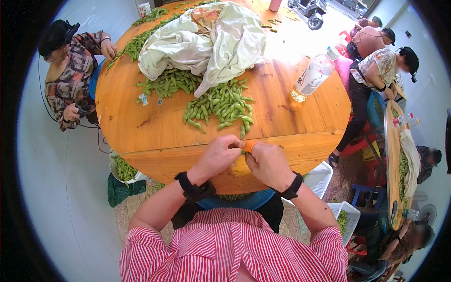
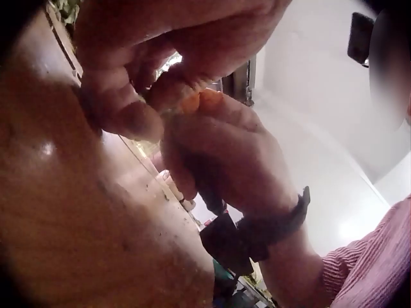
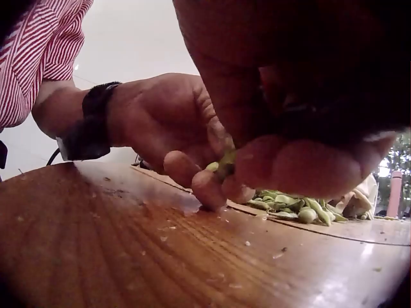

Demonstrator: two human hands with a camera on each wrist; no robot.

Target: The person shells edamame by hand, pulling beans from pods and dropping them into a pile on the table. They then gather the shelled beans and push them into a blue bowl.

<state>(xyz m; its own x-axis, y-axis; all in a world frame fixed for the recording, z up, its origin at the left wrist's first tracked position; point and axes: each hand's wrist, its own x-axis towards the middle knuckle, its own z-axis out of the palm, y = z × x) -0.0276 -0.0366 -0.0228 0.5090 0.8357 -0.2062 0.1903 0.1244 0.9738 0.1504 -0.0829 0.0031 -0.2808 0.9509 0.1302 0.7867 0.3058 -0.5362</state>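
Note:
Both hands meet over the near edge of the wooden table [image 1: 300, 157]. The left hand [image 1: 217, 159] pinches a green pod [image 3: 226, 162], which shows between the fingertips in the right wrist view. Against the pod's other end, the right hand [image 1: 270, 164] has its fingers curled and its thumb close in, with an orange band [image 1: 249, 146] around one finger. Just beyond the hands lies a pile of green pods [image 1: 221, 107]. In the left wrist view the fingers hide most of the pod.
A pale cloth [image 1: 206, 42] covers more pods behind the pile. A bottle [image 1: 312, 77] stands at the right. Below the table edge are a blue basin [image 1: 235, 202] and white baskets [image 1: 319, 181]. One person [image 1: 75, 70] sits at the left; others are around a second table.

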